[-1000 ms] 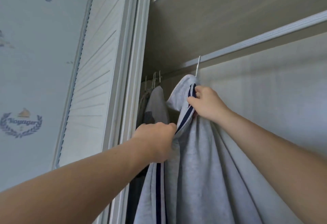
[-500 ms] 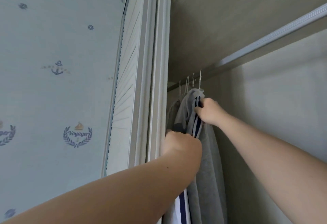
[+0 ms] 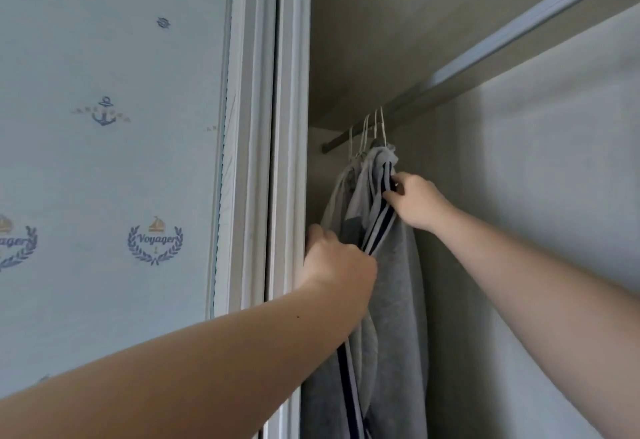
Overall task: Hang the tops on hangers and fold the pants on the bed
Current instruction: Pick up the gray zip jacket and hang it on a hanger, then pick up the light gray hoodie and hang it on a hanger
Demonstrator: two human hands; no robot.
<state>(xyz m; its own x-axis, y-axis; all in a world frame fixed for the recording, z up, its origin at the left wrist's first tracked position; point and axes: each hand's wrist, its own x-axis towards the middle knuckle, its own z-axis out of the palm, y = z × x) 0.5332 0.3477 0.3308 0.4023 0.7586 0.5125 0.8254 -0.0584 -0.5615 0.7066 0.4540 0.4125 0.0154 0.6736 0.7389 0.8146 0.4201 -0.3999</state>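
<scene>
Grey top [image 3: 398, 282] slid leftward, hanging vertically; left hand [image 3: 337, 262], right hand [image 3: 415, 201] gripping

Pale blue wallpaper [image 3: 104, 168] printed with navy anchors and Voyager wreath emblems at left, white wardrobe door frame [image 3: 273, 126] beside it, hanging rail [image 3: 519, 34] crossing the beige wardrobe interior [image 3: 554, 161]

A: Obs., arms: left forearm [image 3: 207, 369] and right forearm [image 3: 536, 282] are bare up to the frame edge.
B: Confirmed; left hand [image 3: 337, 262] and right hand [image 3: 415, 201] bare too. Marking: one small dark spot [image 3: 298, 316] on the left forearm.
</scene>
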